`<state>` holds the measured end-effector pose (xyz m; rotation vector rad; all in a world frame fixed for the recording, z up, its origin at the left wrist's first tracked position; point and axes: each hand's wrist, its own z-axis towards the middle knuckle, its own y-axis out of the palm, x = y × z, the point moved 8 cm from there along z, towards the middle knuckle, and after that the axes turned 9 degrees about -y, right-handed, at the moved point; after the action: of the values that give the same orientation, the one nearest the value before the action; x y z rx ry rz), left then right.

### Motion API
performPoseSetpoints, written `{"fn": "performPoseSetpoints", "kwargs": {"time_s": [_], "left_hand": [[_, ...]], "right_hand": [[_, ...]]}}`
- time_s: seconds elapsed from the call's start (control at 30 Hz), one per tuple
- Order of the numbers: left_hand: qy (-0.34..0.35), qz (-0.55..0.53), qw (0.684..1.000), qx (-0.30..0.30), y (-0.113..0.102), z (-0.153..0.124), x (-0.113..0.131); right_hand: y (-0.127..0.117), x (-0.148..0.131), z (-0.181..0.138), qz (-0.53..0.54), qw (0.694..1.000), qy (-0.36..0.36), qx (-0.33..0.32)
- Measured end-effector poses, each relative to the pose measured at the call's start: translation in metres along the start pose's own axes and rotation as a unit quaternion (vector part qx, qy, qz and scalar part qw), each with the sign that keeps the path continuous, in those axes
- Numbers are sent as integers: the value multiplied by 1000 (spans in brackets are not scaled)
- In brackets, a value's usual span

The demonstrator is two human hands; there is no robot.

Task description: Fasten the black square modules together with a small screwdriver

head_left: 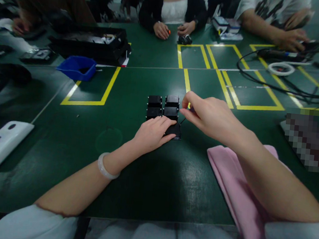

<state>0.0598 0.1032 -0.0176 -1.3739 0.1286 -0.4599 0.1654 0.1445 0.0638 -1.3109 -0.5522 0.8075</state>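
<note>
Several small black box-shaped parts with shiny points along their sides stand in two columns on the green table. A far black part (173, 100) is in plain view in the right column. My left hand (154, 134) lies over the nearer ones, thumb and fingers around the nearest black part (174, 130), hiding much of it. To its right, my right hand (202, 112) is closed in a pinch on a thin dark rod-like tool (183, 121). The tool slants down to the side of that part; its handle is hidden in the fingers.
A pink cloth (228, 167) lies under my right forearm. The white case (1, 145) is at left, a blue tray (77, 67) and black bin (87, 48) beyond. Black cables (264, 82) coil at right. Co-workers' hands are across the table (140, 80).
</note>
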Motion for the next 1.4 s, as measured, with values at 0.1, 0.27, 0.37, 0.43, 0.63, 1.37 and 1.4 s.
{"fn": "performPoseSetpoints", "kwargs": {"time_s": [0.1,0.27,0.37,0.43,0.63,1.37,1.4], "left_hand": [[1,-1,1000,-1,0,0,0],[3,4,1000,1,0,0,0],[2,1,1000,2,1,0,0],[1,1,1000,2,1,0,-1],[0,1,1000,0,0,-1,0],[1,-2,1000,-1,-1,0,0],[1,-2,1000,-1,-1,0,0]], "right_hand": [[0,0,0,11,1000,1,3],[-1,0,0,17,1000,0,1],[0,0,0,4,1000,1,-5],[0,0,0,8,1000,1,-3],[-2,-1,-1,19,1000,-1,-5],[-2,-2,-1,21,1000,-6,0],[-2,-1,-1,16,1000,-5,-3]]}}
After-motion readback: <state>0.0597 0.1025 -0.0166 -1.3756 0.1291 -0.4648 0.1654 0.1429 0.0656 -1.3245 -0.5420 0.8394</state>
